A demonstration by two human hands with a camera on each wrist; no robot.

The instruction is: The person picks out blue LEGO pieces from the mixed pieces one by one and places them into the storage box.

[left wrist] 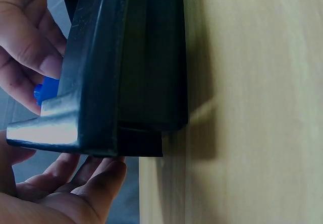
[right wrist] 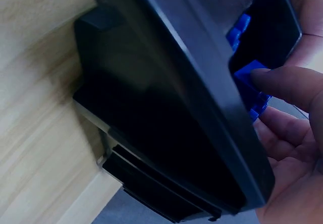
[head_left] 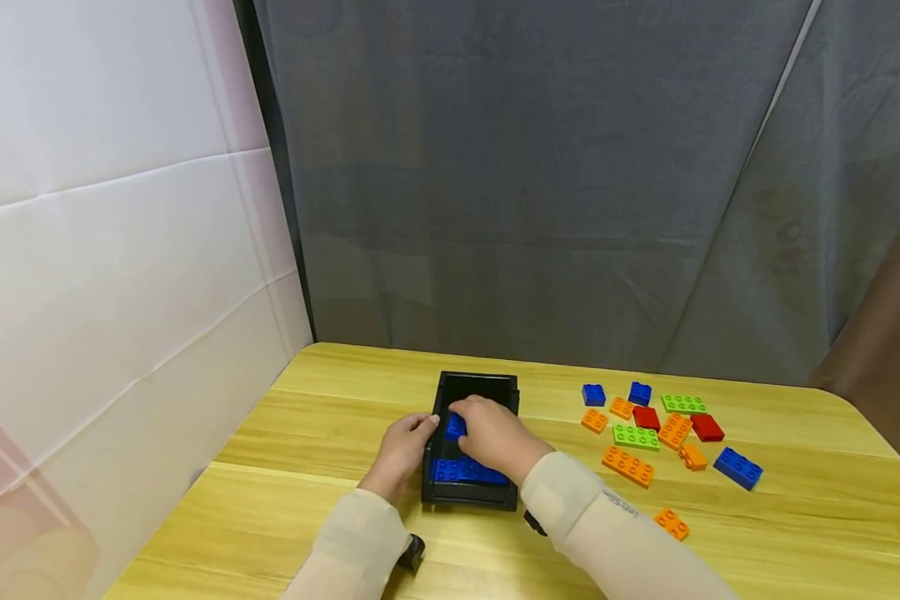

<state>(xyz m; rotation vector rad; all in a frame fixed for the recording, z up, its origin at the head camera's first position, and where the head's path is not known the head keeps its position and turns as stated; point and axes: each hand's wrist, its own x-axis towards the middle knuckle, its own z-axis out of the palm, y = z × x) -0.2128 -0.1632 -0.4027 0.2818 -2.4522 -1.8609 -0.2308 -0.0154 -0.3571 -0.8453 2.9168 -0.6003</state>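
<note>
A black plastic bin (head_left: pixel 471 498) stands on the table in the head view, its long sides running away from me. My left hand (head_left: pixel 401 454) grips its left rim, thumb on top. Inside the bin my right hand (head_left: pixel 495 435) pinches a small blue toy building brick (head_left: pixel 456 427); the right wrist view shows the thumb on that blue brick (right wrist: pixel 251 76). Long blue bricks (head_left: pixel 461 471) lie at the bin's near end, partly covered by the right hand. In the left wrist view, the bin's outer wall (left wrist: pixel 101 82) hides most of the inside.
To the right of the bin, loose bricks lie spread on the wooden table (head_left: pixel 270 500): orange (head_left: pixel 627 467), green (head_left: pixel 636 437), red (head_left: pixel 707 428) and blue (head_left: pixel 738 468). One orange brick (head_left: pixel 672 524) sits nearer the right forearm. A grey curtain (head_left: pixel 495 183) hangs behind the table.
</note>
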